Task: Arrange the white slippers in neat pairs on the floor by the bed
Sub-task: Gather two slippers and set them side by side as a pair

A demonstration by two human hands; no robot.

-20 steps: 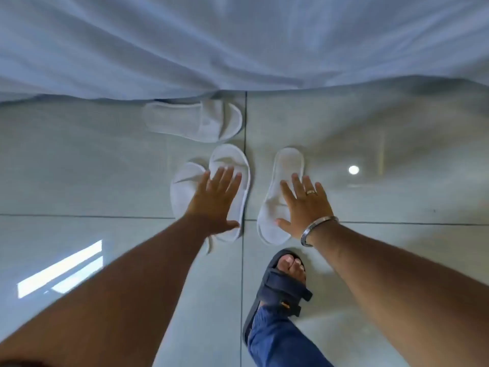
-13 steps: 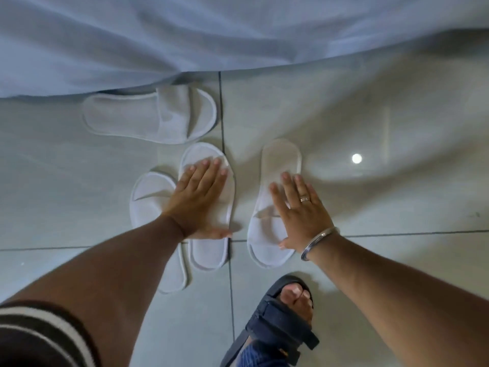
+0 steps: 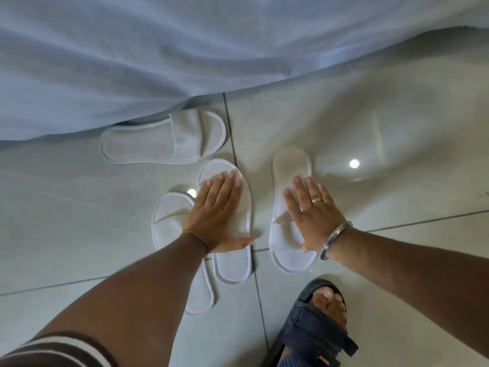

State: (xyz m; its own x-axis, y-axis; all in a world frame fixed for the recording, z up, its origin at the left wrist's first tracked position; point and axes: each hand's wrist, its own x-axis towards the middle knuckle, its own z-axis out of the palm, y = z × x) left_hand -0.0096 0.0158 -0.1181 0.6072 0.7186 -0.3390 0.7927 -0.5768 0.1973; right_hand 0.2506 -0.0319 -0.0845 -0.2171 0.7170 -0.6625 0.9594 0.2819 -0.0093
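Note:
Several white slippers lie on the grey tiled floor beside the bed. One slipper (image 3: 148, 147) lies sideways at the edge of the hanging bedsheet (image 3: 132, 62). Two more lie side by side, overlapping: the leftmost slipper (image 3: 169, 215) and the middle slipper (image 3: 232, 268). My left hand (image 3: 217, 213) rests flat on the middle one, fingers spread. A short gap to the right lies another slipper (image 3: 291, 162), roughly parallel to the middle one. My right hand (image 3: 315, 215), with a ring and a bangle, lies flat on it.
My foot in a dark blue sandal (image 3: 315, 329) stands on the floor just below the right slipper. The bedsheet drapes across the whole top of the view. Glossy tiles (image 3: 397, 133) with grout lines stretch to the right and left.
The view has moved closer and tilted. Both hands stay flat on the same two slippers, and my left hand's fingertips now reach nearer the middle slipper's far end.

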